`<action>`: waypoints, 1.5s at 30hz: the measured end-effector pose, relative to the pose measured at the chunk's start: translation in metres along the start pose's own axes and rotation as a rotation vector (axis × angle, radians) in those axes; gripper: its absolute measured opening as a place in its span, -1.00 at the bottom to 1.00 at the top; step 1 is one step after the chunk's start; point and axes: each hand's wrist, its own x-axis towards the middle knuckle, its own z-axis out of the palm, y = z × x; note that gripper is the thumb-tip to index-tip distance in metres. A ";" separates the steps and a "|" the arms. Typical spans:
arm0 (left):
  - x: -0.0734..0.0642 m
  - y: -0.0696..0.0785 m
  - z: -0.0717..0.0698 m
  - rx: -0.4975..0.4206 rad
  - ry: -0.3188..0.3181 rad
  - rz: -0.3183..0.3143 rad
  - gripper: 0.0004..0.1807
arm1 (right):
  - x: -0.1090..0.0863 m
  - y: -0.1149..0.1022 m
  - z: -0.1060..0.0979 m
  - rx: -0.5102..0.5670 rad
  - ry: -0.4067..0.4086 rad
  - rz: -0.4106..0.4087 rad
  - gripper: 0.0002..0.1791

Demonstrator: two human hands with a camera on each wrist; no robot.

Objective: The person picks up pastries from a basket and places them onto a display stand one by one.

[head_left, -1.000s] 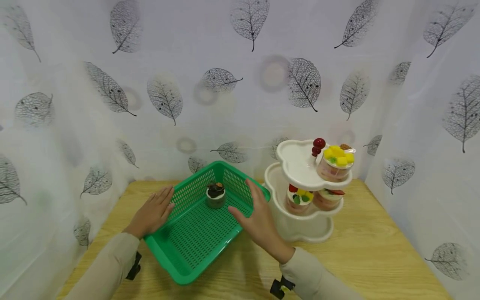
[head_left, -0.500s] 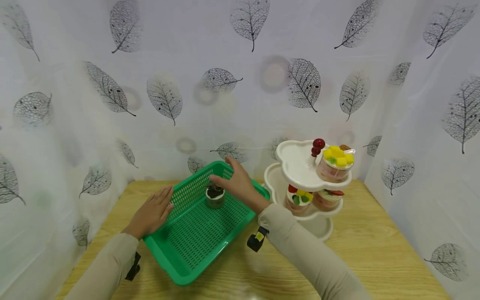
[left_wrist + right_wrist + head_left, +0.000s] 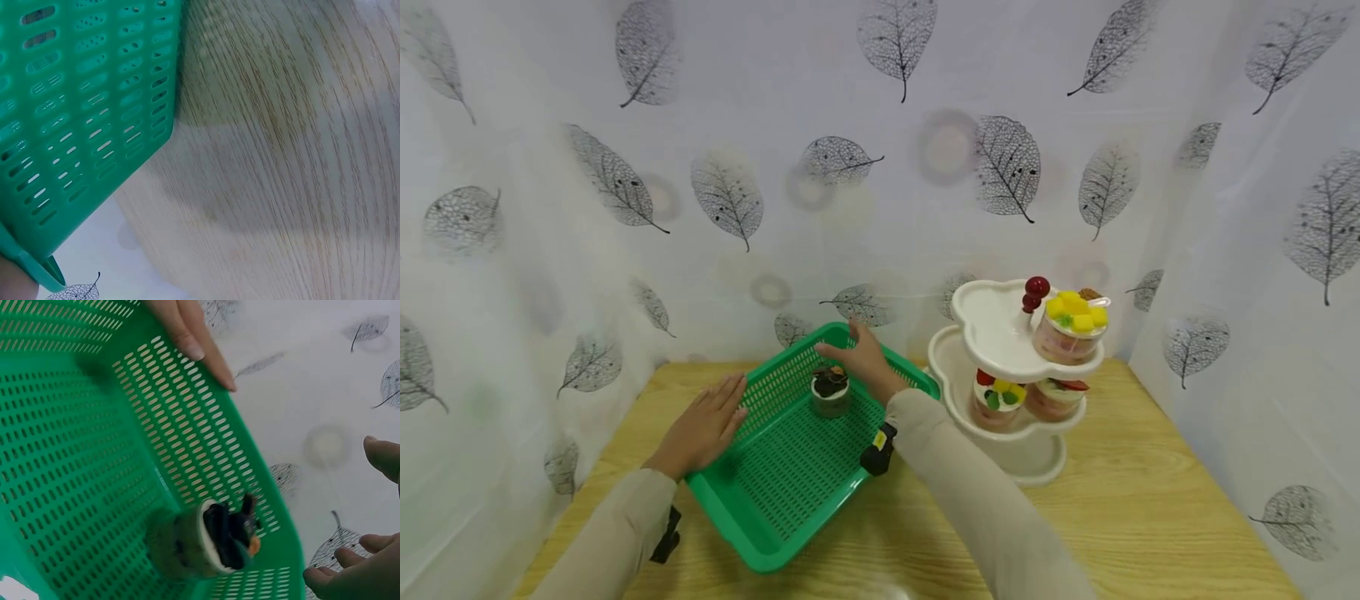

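Note:
A green plastic basket [image 3: 778, 479] stands at an angle on the table, holding one dessert cup [image 3: 831, 403] with a dark chocolate-like topping near its far corner. My left hand [image 3: 703, 425] rests on the basket's left rim, fingers straight and together; the left wrist view catches only a bit of it at the rim. Over the far right part of the basket, my right hand [image 3: 863, 362] has its thumb and fingers apart, just above and to the right of the cup. In the right wrist view the same right hand [image 3: 362, 562] holds nothing and stands apart from the cup.
A white tiered stand [image 3: 996, 321] with a red knob [image 3: 1036, 292] stands right of the basket. Its upper tier bears a mango-topped cup [image 3: 1071, 333]; two fruit-topped cups [image 3: 997, 402] sit on the tier below. A leaf-print curtain [image 3: 880, 208] surrounds the wooden table [image 3: 1150, 500].
My right hand has moved leftward and away from me, from the basket's right rim to beside the dark-topped cup. The left hand, basket and stand have stayed in place.

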 end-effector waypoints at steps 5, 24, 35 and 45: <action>0.000 0.002 -0.002 0.007 -0.023 -0.015 -0.39 | 0.004 0.015 0.006 0.034 0.007 0.049 -0.02; -0.002 0.003 -0.002 -0.002 0.003 -0.016 -0.39 | 0.004 0.054 0.028 0.139 0.038 0.151 -0.07; -0.002 -0.001 0.002 -0.003 0.038 0.009 -0.39 | 0.006 0.062 0.038 0.123 0.069 0.167 -0.10; -0.001 0.002 -0.001 0.008 0.003 -0.021 -0.40 | 0.006 0.064 0.037 0.099 0.072 0.199 -0.09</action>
